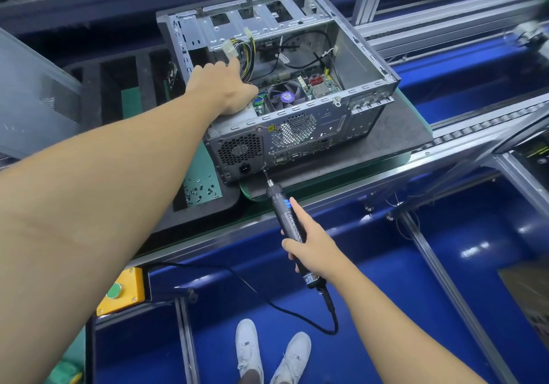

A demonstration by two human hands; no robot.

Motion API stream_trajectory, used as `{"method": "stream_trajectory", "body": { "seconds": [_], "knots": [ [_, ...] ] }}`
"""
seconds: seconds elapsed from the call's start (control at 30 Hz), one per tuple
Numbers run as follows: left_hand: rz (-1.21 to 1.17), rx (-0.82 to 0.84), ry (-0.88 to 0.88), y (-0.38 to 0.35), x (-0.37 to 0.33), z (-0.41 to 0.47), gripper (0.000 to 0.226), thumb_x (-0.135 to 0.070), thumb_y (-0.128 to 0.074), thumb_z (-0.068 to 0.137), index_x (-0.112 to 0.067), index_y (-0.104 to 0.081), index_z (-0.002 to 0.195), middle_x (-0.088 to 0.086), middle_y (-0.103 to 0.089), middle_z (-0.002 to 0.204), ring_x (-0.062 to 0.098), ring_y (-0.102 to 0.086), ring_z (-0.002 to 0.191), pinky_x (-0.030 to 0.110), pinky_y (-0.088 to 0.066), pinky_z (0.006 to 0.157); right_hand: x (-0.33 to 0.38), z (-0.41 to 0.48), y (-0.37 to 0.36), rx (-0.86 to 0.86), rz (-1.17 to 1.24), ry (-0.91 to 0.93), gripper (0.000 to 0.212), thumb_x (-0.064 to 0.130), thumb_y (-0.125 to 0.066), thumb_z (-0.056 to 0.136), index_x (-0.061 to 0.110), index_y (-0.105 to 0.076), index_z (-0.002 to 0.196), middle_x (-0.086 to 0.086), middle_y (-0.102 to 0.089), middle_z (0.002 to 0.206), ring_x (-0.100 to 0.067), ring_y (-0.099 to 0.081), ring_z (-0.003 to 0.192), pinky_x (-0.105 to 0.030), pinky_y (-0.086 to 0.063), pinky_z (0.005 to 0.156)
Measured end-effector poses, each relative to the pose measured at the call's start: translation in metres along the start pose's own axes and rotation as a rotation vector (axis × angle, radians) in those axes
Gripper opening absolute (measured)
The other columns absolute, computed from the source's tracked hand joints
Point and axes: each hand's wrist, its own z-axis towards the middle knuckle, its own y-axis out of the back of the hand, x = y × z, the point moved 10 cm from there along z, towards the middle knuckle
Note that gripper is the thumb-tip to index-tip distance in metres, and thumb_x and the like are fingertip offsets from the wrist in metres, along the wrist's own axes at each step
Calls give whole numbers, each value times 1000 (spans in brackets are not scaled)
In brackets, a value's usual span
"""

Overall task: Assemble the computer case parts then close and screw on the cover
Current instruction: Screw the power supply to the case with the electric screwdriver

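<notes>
The computer case point(300, 134) lies open side up on a dark mat point(398, 134) on the conveyor surface point(341, 183), rear panel close to the mat's near edge, with bare mat to its right. The left hand point(221, 86) rests on the case's upper left rim, fingers extended and released. The right hand point(312, 244) grasps an electric screwdriver point(285, 214), bit at the rear panel's lower edge beside the power socket point(245, 170).

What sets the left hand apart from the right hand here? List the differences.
The left hand reaches into the open computer case, index finger stretched toward the white connector; the right hand is outside, near the case's rear panel. The left hand holds nothing visible; the right hand grips the electric screwdriver, its bit at the rear panel. Both are bare and work on the same case.
</notes>
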Motion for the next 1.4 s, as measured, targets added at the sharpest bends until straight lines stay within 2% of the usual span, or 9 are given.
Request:
{"method": "stream_trajectory", "body": {
  "seconds": [0.37,0.5,0.63,0.73,0.9,1.07,1.23,1.33,1.4],
  "knots": [
    [13,17,-13,0,-1,-1,73,-58,-31,83,-9,-39,138,21,-56,113,33,-43,89,46,-30,81,1,4,-1,40,-24,-19,90,17,-59,92,62,-12,154,-6,-68,113,-12,-61,67,-32,-61,59],
    [12,18,-16,0,-2,-2,73,-58,-32,84,-9,-40,137,21,-56,115,33,-43,89,46,-31,82,1,4,-2,39,-25,-15,90,16,-59,93,61,-12,155,-3,-66,113,-10,-61,67,-29,-58,57],
    [16,18,-16,0,-2,-1,78,-58,-32,84,-8,-34,144,20,-56,114,37,-51,97,47,-33,85,1,3,-2,38,-17,-15,91,17,-60,91,62,-13,154,-4,-67,113,-11,-61,68,-30,-58,58],
    [19,17,-15,0,-3,-1,79,-58,-32,83,-8,-33,145,19,-57,111,34,-48,90,46,-33,83,1,3,-1,36,-22,-20,90,19,-61,91,63,-13,153,-4,-68,112,-12,-62,68,-31,-59,58],
    [23,16,-21,1,-3,-1,78,-57,-32,84,-9,-34,144,20,-56,113,36,-50,95,46,-31,82,2,4,-1,42,6,-31,90,21,-61,88,62,-15,153,-12,-70,109,-15,-61,68,-33,-59,59],
    [15,21,-11,1,-2,-3,78,-57,-31,84,-8,-31,145,19,-55,107,34,-46,87,46,-31,81,0,3,-2,57,34,-37,90,23,-61,86,62,-16,153,-13,-70,108,-17,-62,68,-32,-57,58],
    [3,23,-16,0,-2,-10,73,-57,-32,84,-10,-38,139,20,-57,112,33,-46,89,46,-31,81,-4,-1,-3,55,8,-34,90,25,-62,87,65,-14,152,-9,-70,108,-15,-64,69,-33,-60,61],
    [3,24,-19,0,-3,-9,75,-58,-32,84,-9,-36,141,20,-56,115,35,-50,96,45,-31,82,-4,-1,-3,52,-17,-30,90,26,-62,87,66,-13,151,-8,-71,107,-16,-64,70,-35,-62,63],
    [5,20,-20,-1,-3,-9,77,-58,-31,84,-9,-34,143,20,-56,113,34,-48,92,46,-31,82,-4,-1,-2,53,-37,-28,90,25,-62,87,67,-12,150,-6,-70,108,-15,-64,69,-35,-62,63]
  ]
}}
